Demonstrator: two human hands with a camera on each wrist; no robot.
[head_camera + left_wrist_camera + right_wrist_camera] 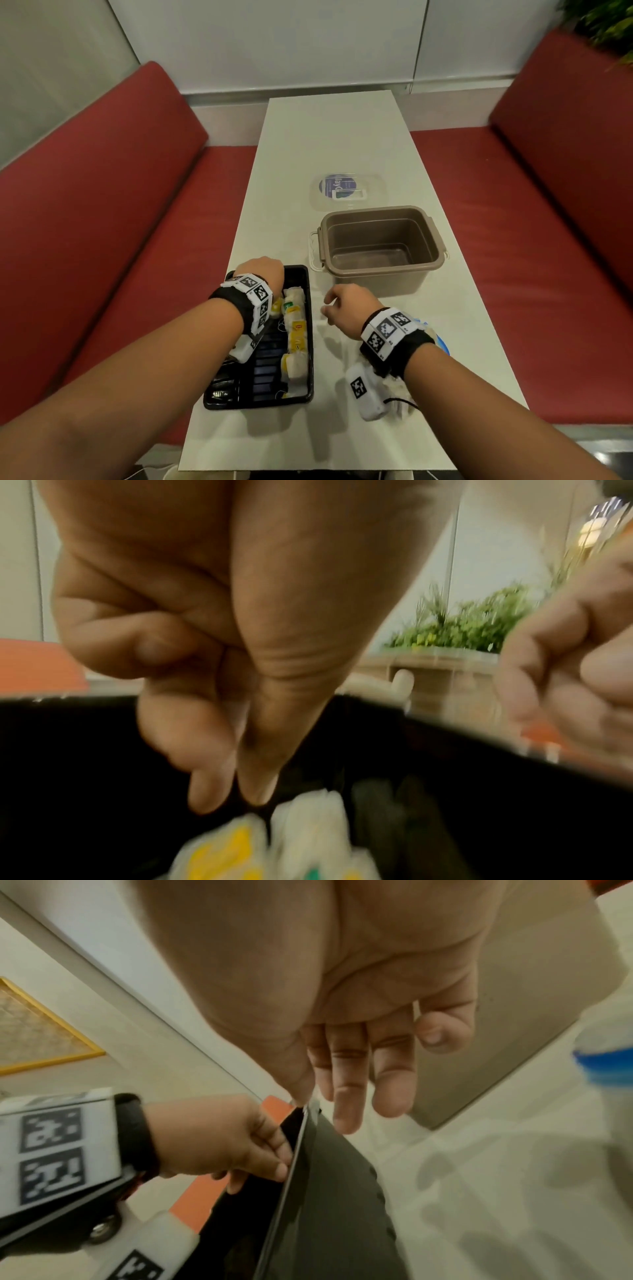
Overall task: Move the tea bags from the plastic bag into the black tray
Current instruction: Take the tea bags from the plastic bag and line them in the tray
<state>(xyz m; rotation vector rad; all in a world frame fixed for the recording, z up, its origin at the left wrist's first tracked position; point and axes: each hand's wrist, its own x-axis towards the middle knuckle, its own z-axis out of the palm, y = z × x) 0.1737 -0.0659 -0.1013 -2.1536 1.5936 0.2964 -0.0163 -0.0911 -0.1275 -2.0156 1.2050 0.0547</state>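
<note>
several tea bags (pixel 296 337) already lie in a row along the right side of the black tray (pixel 310 342), just below and to the right of your left hand (pixel 262 274). that hand hangs over the far end of the tray with thumb and forefinger tips (pixel 205 796) pressed together, pointing down at a white and yellow bag right beneath them; the blur hides whether a string or tag is caught between them, so you cannot tell if anything is pinched. if it is, lower it until the bag rests flat beside its neighbours, then part the fingers and lift straight up so no string trails out over the rim.

your right hand (pixel 346 310) hovers just outside the tray's right wall, fingers (pixel 346 1096) straight and loosely spread, holding nothing. behind that wrist, partly hidden, sits the plastic bag (pixel 430 337) with a blue edge; how many bags are left inside cannot be seen. reach back to it with this hand and take the next bags by the body, not the thread.

beyond your right hand stand an empty brown tub (pixel 380 245) and, farther off, its clear lid (pixel 346 190), both on the white table (pixel 325 137).
</note>
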